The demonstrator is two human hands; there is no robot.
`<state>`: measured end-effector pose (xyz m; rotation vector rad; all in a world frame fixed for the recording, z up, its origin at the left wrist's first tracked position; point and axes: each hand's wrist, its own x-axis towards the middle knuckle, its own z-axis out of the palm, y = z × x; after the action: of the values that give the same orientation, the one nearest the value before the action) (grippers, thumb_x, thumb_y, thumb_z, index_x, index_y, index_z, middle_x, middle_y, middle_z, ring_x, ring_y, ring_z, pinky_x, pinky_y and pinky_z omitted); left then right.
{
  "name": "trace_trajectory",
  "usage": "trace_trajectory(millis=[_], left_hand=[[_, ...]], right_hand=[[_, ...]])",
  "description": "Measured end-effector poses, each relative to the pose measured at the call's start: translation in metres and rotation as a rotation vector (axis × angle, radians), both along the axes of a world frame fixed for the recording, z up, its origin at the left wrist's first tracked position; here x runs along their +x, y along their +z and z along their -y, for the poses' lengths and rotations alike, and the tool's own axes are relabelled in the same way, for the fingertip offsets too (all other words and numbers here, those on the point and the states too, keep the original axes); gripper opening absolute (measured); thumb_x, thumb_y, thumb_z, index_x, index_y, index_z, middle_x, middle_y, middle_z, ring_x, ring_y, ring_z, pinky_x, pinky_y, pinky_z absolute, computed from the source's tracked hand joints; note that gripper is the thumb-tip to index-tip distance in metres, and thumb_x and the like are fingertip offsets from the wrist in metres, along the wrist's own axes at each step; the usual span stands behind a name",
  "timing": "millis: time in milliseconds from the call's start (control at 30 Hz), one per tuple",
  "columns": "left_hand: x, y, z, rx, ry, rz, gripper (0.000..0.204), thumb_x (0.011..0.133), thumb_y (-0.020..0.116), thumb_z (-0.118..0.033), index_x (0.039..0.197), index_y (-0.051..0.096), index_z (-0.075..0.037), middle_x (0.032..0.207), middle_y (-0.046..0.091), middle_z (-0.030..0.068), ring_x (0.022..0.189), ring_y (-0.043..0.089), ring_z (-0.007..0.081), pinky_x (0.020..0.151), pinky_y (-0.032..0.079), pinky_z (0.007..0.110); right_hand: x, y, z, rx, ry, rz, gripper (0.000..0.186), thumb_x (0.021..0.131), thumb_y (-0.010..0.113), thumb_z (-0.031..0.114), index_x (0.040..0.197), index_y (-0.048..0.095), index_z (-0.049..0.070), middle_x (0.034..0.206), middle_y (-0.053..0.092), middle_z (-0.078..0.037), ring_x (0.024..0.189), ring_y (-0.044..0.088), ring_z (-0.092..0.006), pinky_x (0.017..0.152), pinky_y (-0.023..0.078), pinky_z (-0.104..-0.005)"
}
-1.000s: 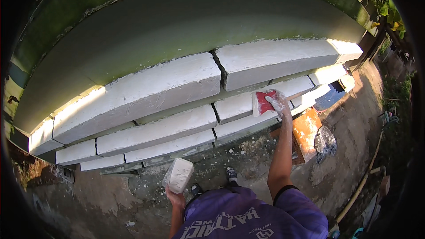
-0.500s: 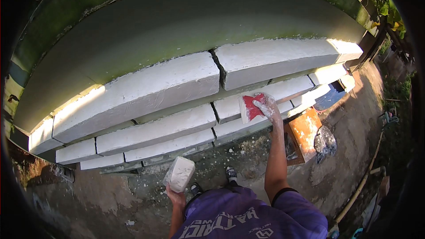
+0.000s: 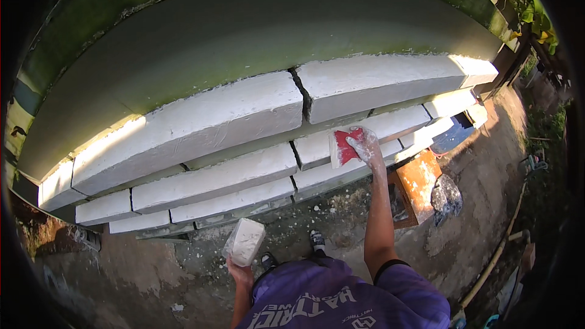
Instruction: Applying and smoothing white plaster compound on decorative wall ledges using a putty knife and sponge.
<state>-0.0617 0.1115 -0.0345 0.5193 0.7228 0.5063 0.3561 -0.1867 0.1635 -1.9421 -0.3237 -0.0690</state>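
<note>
White-coated fingers of my right hand [image 3: 370,147] are closed around a red scraper [image 3: 345,150] with a wide, pale edge smeared with white paste. The scraper is held over the lower white ledges, right of a dark vertical joint; whether its edge touches the surface I cannot tell. Low and to the left, my left hand [image 3: 241,274] grips a box-shaped tub [image 3: 247,242] filled with white paste. Above the scraper, a long white upper ledge [image 3: 378,82] runs along the wall, split from its left half [image 3: 201,131] by a dark gap.
Behind the ledges rises a grey-green, mossy wall [image 3: 256,24]. To the right on the ground are an orange-brown box [image 3: 419,180], a crumpled dark plastic bag [image 3: 446,200] and a blue container [image 3: 453,136]. A long pole [image 3: 496,259] lies farther right. White splatters dot the floor.
Very little differs. The tub in my left hand sits slightly farther left and lower, and the scraper stays at nearly the same spot.
</note>
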Motion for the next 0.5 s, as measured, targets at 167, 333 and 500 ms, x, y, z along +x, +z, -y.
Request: trace_trajectory(millis=[167,333,500], left_hand=[[0.004,0.001,-0.001,0.051,-0.045,0.054,0.053,0.096,0.037,-0.045,0.134,0.047,-0.010,0.134,0.052,0.0080,0.122,0.051,0.0262,0.100,0.041,0.043],[0.010,0.012,0.003,0.020,-0.032,0.014,0.054,0.096,0.037,-0.045,0.135,0.046,-0.008,0.134,0.052,0.0082,0.123,0.050,0.0263,0.101,0.041,0.043],[0.006,0.006,-0.001,0.029,-0.038,0.042,0.055,0.095,0.039,-0.046,0.135,0.045,-0.008,0.135,0.051,0.0083,0.123,0.050,0.0263,0.101,0.041,0.043]], right_hand=[[-0.007,0.008,-0.004,0.040,0.032,-0.107,0.038,0.081,0.073,0.018,0.110,0.060,-0.002,0.078,0.064,-0.007,0.055,0.057,-0.0104,0.041,0.043,-0.0242],[-0.003,0.000,0.009,0.102,0.061,-0.120,0.038,0.081,0.073,0.017,0.111,0.059,-0.004,0.077,0.064,-0.007,0.055,0.058,-0.0102,0.040,0.043,-0.0230],[-0.007,0.011,0.000,0.026,0.011,-0.181,0.037,0.081,0.073,0.017,0.110,0.059,-0.002,0.079,0.065,-0.007,0.058,0.060,-0.0106,0.042,0.045,-0.0226]])
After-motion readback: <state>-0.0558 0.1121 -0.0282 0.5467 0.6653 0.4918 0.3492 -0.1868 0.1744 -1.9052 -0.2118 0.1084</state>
